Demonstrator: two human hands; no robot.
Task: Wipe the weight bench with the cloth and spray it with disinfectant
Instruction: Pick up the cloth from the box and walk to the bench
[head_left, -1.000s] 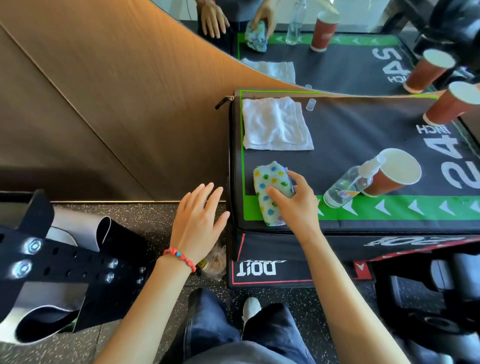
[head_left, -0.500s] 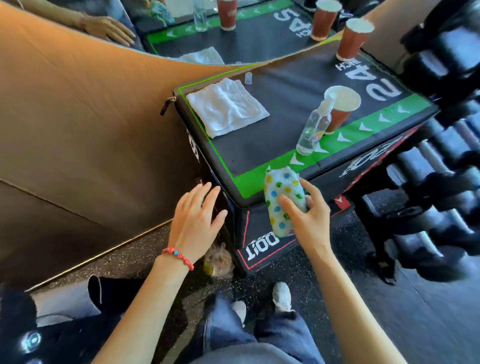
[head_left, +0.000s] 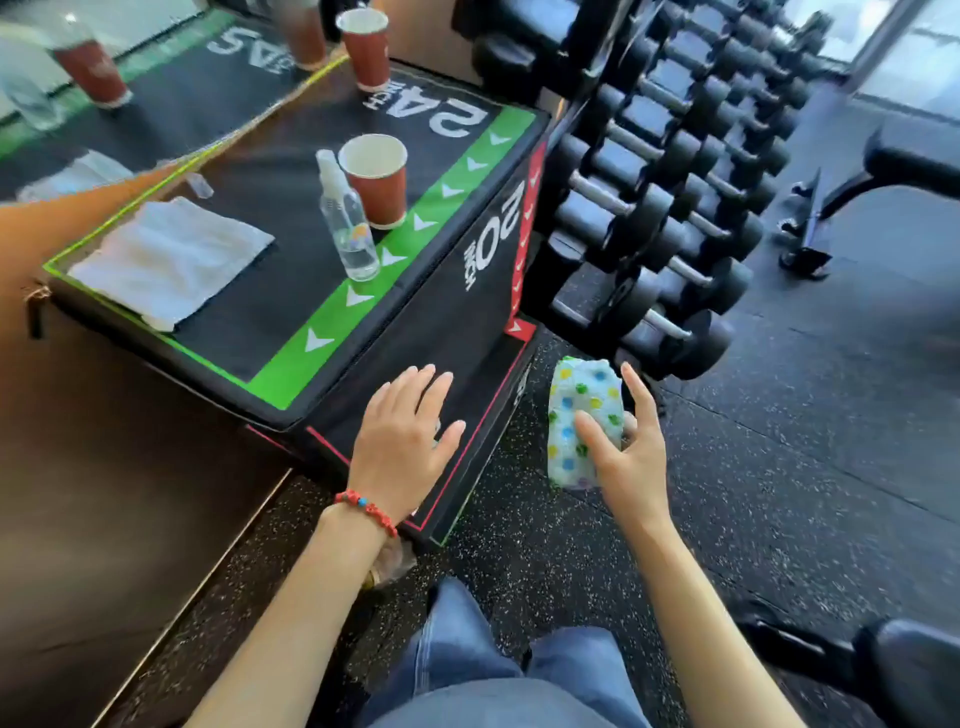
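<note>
My right hand (head_left: 626, 457) now pinches the spotted cloth (head_left: 584, 421) between thumb and fingers out over the speckled floor (head_left: 779, 441), clear of the plyo box (head_left: 457, 312); half a second ago it held the cloth at the box's front edge, a second ago on the green strip. Left hand (head_left: 408, 441) flat and spread, fingers apart, holding nothing, now in front of the box's near corner. View has swung right: dumbbell rack (head_left: 675, 197) fills the middle, weight bench (head_left: 909, 171) far right. Spray bottle (head_left: 347, 218) stands upright, just beside the paper cup (head_left: 376, 179); white towel (head_left: 171, 260) flat on the box top, untouched
</note>
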